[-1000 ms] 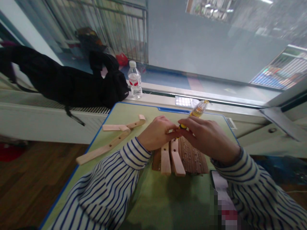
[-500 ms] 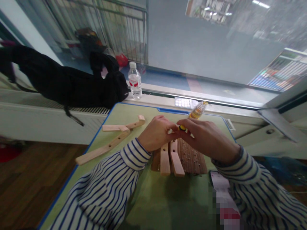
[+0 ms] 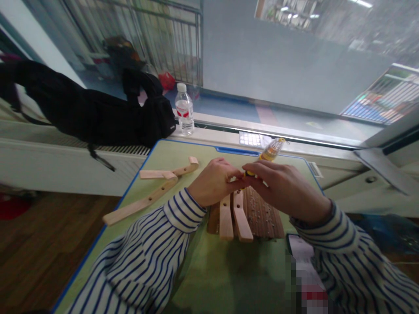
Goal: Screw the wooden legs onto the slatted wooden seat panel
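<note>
My right hand (image 3: 284,185) is closed around a screwdriver (image 3: 272,149) with a clear yellowish handle, whose butt end sticks out up and to the right. A yellow and black band shows between its fingers. My left hand (image 3: 216,181) is closed in a pinch right beside it, fingertips meeting at the tool's front; what they pinch is hidden. Below both hands are two pale wooden bars (image 3: 226,222) with dark holes, lying on a brown wood-grain board (image 3: 266,218). Small light specks, perhaps screws, are scattered over that board.
Two more hooked wooden pieces (image 3: 140,207) lie on the left of the blue-edged green table (image 3: 203,266). A phone (image 3: 299,246) is by my right sleeve, partly pixelated. A water bottle (image 3: 185,111) and a black bag (image 3: 108,113) sit on the windowsill.
The right hand has shifted very slightly, turning a little about the screwdriver. The left hand and the wooden pieces stay in place.
</note>
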Tool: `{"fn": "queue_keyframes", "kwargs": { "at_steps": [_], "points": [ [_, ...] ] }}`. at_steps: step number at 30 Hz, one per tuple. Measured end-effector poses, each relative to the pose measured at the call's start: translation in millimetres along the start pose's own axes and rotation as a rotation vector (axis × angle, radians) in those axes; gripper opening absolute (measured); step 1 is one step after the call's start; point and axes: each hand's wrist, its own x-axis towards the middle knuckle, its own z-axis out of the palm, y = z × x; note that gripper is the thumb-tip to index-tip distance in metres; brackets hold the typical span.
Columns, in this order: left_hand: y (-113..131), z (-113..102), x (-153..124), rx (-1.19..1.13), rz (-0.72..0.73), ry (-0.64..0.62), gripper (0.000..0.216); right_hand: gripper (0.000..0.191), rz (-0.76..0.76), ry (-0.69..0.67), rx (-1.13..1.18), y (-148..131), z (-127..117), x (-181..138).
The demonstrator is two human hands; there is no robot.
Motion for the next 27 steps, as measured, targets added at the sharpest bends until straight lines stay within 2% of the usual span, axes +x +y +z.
{"fn": "queue_keyframes", "kwargs": {
  "at_steps": [10, 17, 21, 25, 27],
  "points": [
    [-2.2, -1.1, -0.1, 0.044, 0.06, -0.051, 0.027, 0.032, 0.083, 0.059, -0.118, -6.3, 6.1, 1.3],
    [-0.7, 2.0, -1.9, 0.071, -0.015, 0.039, 0.017, 0.033, 0.1, 0.047, -0.138, -8.7, 5.2, 1.8],
    [1.9, 1.5, -2.1, 0.068, -0.024, 0.032, 0.017, 0.03, 0.05, -0.029, -0.117, -7.7, -5.4, 0.9],
    [4.1, -1.7, -2.2, 0.041, -0.014, 0.025, 0.024, 0.029, -0.006, -0.006, -0.071, -7.2, -15.2, -0.8],
    [3.8, -2.4, -2.2, 0.042, -0.003, 0.021, 0.023, 0.026, -0.032, -0.036, -0.028, -7.5, -15.6, -0.7]
  ]
}}
